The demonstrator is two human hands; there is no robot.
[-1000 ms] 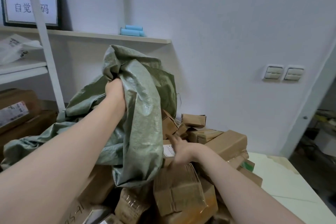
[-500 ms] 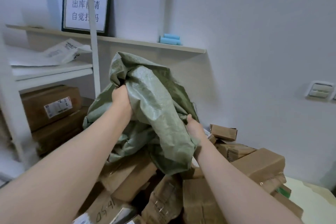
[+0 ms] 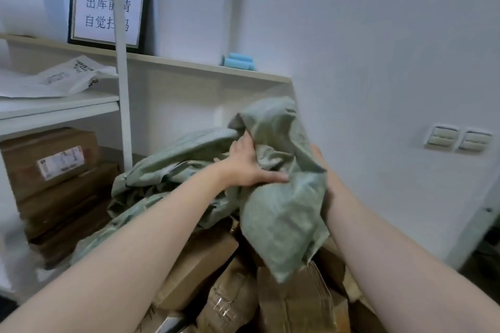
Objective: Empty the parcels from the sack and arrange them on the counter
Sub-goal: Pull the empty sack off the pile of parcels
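A crumpled green woven sack [image 3: 281, 208] hangs bunched between my hands, above a heap of brown cardboard parcels [image 3: 295, 303]. My left hand [image 3: 249, 162] grips a fold of the sack near its top, fingers curled into the cloth. My right hand [image 3: 320, 167] holds the sack from the right side; its fingers are hidden behind the fabric. The rest of the sack trails down to the left over the parcels. The counter under the heap is hidden.
White shelving [image 3: 62, 108] stands at the left with large cardboard boxes [image 3: 51, 159] below and a white mailer bag [image 3: 73, 77] above. A white upright post [image 3: 121, 62] rises in front. A framed sign [image 3: 108, 12] and blue rolls [image 3: 239, 61] sit on the wall shelf. Wall switches [image 3: 460, 139] are at the right.
My right hand left the parcels and took hold of the sack. Both hands bunched the sack together and carried it to the right; the camera view swung left then back.
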